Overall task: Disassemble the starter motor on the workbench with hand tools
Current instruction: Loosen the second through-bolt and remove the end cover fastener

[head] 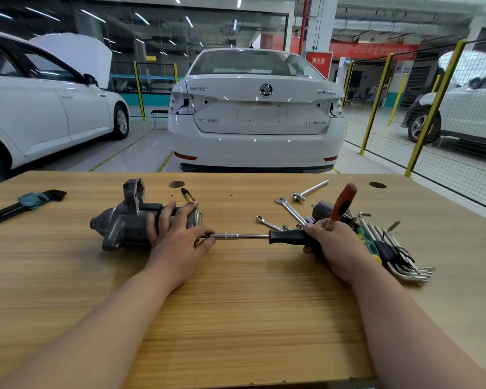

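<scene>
The grey starter motor (pixel 121 223) lies on its side on the wooden workbench (pixel 236 304), nose pointing left. My left hand (pixel 177 234) grips its rear body, fingers curled over the top, thumb beside a tool shaft. My right hand (pixel 334 242) holds the black handle of a long driver (pixel 247 236), whose steel shaft runs level to the left into the motor's rear end. The same hand also holds a red-handled tool (pixel 344 202) that sticks up and to the right. The driver's tip is hidden behind my left hand.
Right of my hand lie combination wrenches (pixel 291 210), a T-bar socket driver (pixel 310 190), a dark cylindrical part (pixel 320 210) and a set of hex keys (pixel 399 254). Another hex key set (pixel 26 202) lies far left. A yellow-tipped bit (pixel 188 194) sits behind the motor. Parked cars stand beyond the bench.
</scene>
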### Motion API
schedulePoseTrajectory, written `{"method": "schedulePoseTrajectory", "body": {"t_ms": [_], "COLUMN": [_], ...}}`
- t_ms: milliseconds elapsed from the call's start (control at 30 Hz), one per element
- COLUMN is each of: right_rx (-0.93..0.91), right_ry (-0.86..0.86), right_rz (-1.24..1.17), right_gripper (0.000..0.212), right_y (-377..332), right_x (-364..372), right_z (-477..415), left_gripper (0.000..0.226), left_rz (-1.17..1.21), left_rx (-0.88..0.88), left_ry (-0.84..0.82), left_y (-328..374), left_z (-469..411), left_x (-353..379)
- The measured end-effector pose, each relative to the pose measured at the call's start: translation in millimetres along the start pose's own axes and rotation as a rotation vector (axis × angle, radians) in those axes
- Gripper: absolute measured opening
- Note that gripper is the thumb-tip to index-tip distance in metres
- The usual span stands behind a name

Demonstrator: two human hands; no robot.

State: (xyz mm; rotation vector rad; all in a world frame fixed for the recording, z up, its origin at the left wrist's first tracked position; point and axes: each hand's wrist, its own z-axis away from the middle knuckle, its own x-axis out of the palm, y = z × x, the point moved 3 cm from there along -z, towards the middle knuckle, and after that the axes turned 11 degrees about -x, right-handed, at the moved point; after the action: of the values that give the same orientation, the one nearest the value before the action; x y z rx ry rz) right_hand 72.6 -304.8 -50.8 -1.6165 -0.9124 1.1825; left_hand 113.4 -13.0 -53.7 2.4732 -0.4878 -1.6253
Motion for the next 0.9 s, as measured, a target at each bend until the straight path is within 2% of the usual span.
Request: {"method": "schedulePoseTrajectory", "body": {"t_ms": [200, 400, 500, 700, 800, 900], "right_rx": [-0.018, 0.118, 0.131, 0.047, 0.067, 0.073], "right_ry": [0.006, -0.016, -0.012, 0.003, 0.012, -0.013], "right_rz": [-0.137, -0.185, -0.22, 0.006, -0.006, -0.128], "right_gripper": [0.025, 0.041, 0.039, 0.043, 0.046, 0.035], "right_y": [-1.7, -3.6, -6.4, -5.6, -3.1, -0.7], "right_x": [1.9, -0.5, 1.7, 5.6, 4.6, 5.7], "right_z": [0.9, 3.0, 4.4, 2.3, -0.8, -1.3], "left_gripper": [0.019, 0.016, 0.015, 0.015, 0.015, 0.011], "left_rz": [0.031, 0.051, 0.053, 0.051, 0.05, 0.043], "left_rx": [0.005, 0.002, 0.005, 0.008, 0.007, 0.002], "left_ry": [0.024, 0.031, 0.03, 0.039, 0.043, 0.041], "left_y": [-0.2, -0.9, -0.7, -0.4, -0.6, -0.5], "left_z": [1.2, 0.9, 1.4, 1.9, 1.8, 1.4], "left_x": [0.1, 0.4, 0.3, -0.6, -0.6, 0.0]}}
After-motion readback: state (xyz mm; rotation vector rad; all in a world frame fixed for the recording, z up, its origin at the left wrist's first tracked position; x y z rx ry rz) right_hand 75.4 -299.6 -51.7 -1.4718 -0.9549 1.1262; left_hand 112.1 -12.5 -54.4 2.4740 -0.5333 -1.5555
